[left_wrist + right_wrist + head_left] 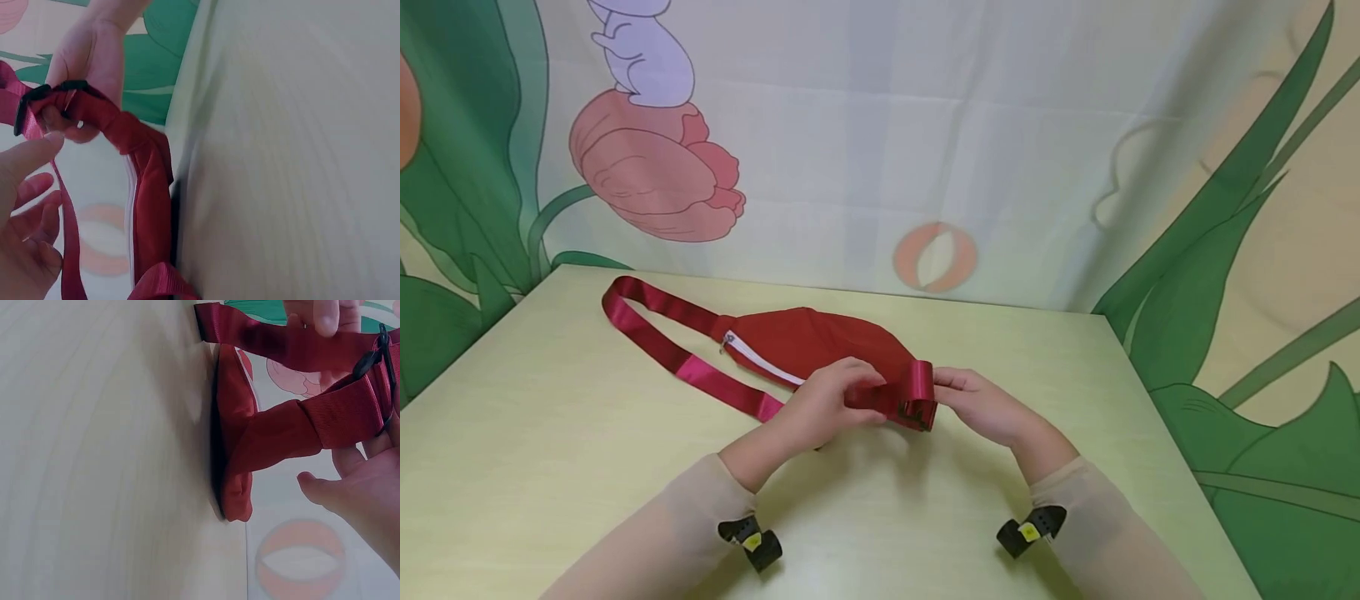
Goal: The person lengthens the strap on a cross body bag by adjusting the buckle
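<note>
A red waist bag [820, 337] lies on the table, its white zipper [763, 360] facing me. My left hand [827, 400] pinches the shiny dark-red strap [269, 340] between thumb and fingers. At the bag's right end the strap doubles into a loop [917, 382] with a black plastic buckle [382, 369]. My right hand [981, 404] holds this end from the right, fingers curled behind the webbing at the buckle. In the right wrist view its thumb [319, 487] stands apart from the strap. The bag's right end is raised and twisted.
The rest of the strap [647, 333] curves out on the table [550, 467] to the left of the bag. Behind the table hangs a printed cloth [1037, 150] with plants and a rabbit. A small black camera [752, 542] is strapped to each sleeve.
</note>
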Demonstrator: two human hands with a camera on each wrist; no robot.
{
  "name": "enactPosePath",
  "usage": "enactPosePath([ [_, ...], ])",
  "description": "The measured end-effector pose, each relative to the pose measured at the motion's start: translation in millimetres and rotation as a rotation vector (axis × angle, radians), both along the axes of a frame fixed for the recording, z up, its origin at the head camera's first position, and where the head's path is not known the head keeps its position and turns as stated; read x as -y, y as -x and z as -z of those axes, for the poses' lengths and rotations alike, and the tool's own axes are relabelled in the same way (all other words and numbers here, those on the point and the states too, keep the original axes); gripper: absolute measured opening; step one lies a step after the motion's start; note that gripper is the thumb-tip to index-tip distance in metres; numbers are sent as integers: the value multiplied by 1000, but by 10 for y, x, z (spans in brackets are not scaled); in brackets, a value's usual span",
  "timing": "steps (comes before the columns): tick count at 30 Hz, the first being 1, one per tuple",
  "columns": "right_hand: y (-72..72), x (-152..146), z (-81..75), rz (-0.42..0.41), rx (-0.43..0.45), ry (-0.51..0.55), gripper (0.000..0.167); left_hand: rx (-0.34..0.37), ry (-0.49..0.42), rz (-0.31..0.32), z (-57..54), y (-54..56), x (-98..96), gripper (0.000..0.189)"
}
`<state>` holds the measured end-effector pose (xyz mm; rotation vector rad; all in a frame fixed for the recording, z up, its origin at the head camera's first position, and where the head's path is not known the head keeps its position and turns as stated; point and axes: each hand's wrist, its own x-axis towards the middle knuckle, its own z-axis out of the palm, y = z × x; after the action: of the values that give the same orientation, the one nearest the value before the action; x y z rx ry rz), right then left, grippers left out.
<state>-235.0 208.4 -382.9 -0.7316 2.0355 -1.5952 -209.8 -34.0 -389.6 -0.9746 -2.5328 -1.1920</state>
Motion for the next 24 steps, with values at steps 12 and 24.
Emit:
enactPosePath([
  [12,7,-12,29,-9,0,6,38,-53,-23,32,-25,-36,-111,43],
  [24,0,2,18,-11,12,2,26,-88,-28,140,-12,15,-123,41],
])
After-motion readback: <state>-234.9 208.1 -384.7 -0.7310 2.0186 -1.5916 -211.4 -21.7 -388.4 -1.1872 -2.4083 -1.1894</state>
